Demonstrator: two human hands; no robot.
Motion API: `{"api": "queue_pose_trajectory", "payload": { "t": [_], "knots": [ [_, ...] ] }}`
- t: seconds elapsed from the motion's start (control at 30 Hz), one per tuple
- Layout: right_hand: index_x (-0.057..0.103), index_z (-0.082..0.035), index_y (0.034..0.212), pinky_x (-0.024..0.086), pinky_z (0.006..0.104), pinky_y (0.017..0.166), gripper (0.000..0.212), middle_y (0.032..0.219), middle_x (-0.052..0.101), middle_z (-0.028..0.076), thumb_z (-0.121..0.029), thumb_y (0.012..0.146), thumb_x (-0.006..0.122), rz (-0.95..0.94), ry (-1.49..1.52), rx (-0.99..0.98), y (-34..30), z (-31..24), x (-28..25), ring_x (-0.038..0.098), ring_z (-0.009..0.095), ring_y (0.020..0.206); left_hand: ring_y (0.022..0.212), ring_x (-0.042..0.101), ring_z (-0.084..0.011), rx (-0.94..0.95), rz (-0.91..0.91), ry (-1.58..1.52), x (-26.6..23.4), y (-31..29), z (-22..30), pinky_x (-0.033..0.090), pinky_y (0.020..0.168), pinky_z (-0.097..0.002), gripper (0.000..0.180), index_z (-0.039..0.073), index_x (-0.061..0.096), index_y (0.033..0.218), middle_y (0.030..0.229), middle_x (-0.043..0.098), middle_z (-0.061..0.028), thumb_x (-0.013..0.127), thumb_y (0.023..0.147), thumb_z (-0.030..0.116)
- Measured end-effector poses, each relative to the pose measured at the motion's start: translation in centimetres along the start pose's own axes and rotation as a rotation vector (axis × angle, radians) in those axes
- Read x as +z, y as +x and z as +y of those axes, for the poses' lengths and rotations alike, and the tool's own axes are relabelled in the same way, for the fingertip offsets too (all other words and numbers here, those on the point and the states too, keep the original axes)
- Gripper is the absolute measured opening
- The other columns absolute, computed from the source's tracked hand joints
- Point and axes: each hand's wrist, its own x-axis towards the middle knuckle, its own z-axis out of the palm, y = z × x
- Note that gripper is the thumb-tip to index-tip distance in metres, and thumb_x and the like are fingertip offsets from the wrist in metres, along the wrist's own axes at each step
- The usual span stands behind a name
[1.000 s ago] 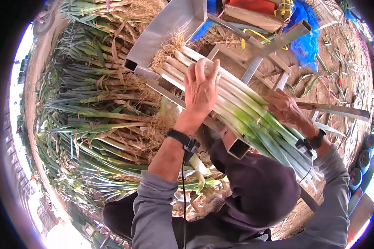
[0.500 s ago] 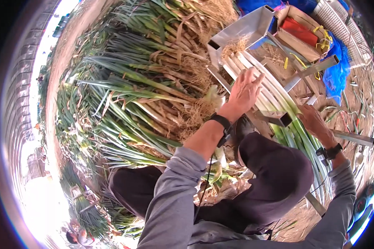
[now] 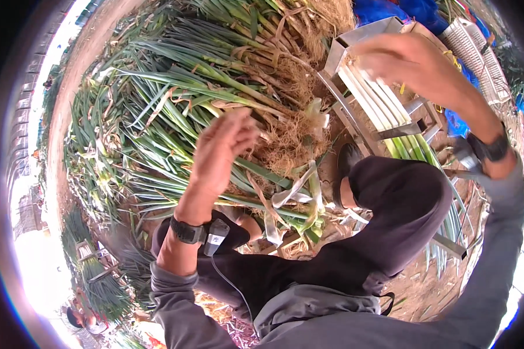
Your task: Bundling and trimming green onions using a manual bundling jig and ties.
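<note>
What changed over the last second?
Left hand let go of the leek bundle and moved left, over the loose leek pile; its grip is unclear. Right hand, blurred, moved from the leaves toward the root end. The bundle still lies in the metal stand.

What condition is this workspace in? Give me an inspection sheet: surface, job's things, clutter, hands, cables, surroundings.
Surface: brown ground, scattered with plant scraps.
Job's things: leek-like stalks lie side by side on a metal frame; a large pile of rooted stalks lies to its left.
Clutter: torn pale leaves by the pile's lower edge.
Hands: left hand over the pile; right hand, blurred, over the root end of the framed stalks; contact and grip cannot be told for either.
Cables: a thin cord runs down from the left wrist device.
Surroundings: white crate and blue sheeting, upper right.
</note>
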Motion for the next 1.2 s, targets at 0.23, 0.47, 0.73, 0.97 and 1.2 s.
{"api": "queue_pose_trajectory", "payload": {
  "t": [0.23, 0.47, 0.73, 0.97, 1.2],
  "knots": [
    [0.062, 0.002, 0.123, 0.052, 0.0393, 0.079, 0.041, 0.091, 0.068, 0.016, -0.031, 0.100, 0.056, -0.309, -0.343, -0.010, 17.2, 10.6, 17.6, 0.066, 0.027, 0.083, 0.094, 0.067, -0.0194, 0.037, 0.210, -0.211, -9.2, 0.3, 0.5, 0.057, 0.087, -0.0312, 0.032, 0.000, 0.065, 0.116, 0.107, 0.068, -0.0138, 0.069, 0.093, 0.023],
    [0.063, 0.005, 0.109, 0.050, 0.0469, 0.078, 0.038, 0.101, 0.067, 0.023, -0.030, 0.096, 0.061, -0.194, -0.227, 0.454, 17.9, 19.7, 29.8, 0.066, 0.037, 0.093, 0.095, 0.066, -0.0154, 0.136, 0.266, -0.189, -13.5, -5.0, 0.4, 0.053, 0.087, -0.0294, 0.036, -0.001, 0.058, 0.130, 0.109, 0.068, -0.0095, 0.057, 0.102, 0.022],
    [0.065, 0.001, 0.102, 0.049, 0.0375, 0.064, 0.030, 0.078, 0.066, 0.010, -0.027, 0.091, 0.067, -0.243, -0.208, 0.402, 18.8, 15.9, 27.4, 0.064, 0.022, 0.070, 0.093, 0.066, -0.0163, 0.121, 0.262, -0.170, -14.3, -6.3, -0.2, 0.053, 0.087, -0.0300, 0.038, -0.002, 0.058, 0.129, 0.108, 0.067, -0.0112, 0.058, 0.102, 0.025],
    [0.068, 0.002, 0.093, 0.042, 0.0295, 0.057, 0.037, 0.073, 0.059, 0.000, -0.035, 0.092, 0.068, -0.257, -0.035, 0.108, 18.6, 3.4, 19.0, 0.053, 0.009, 0.065, 0.099, 0.066, -0.0210, 0.118, 0.196, -0.063, -12.0, -4.8, -0.2, 0.056, 0.090, -0.0332, 0.041, -0.003, 0.057, 0.129, 0.112, 0.064, -0.0177, 0.058, 0.102, 0.028],
    [0.073, -0.007, 0.094, 0.038, 0.0344, 0.062, 0.064, 0.062, 0.046, -0.004, -0.069, 0.085, 0.059, -0.125, 0.363, -0.151, 15.5, -4.3, 22.7, 0.044, 0.012, 0.060, 0.142, 0.032, -0.0405, -0.129, 0.196, -0.197, -7.6, -2.1, -0.3, 0.037, 0.115, -0.0505, 0.075, -0.010, 0.019, 0.149, 0.154, 0.028, -0.0298, 0.048, 0.103, 0.042]
  ]
}}
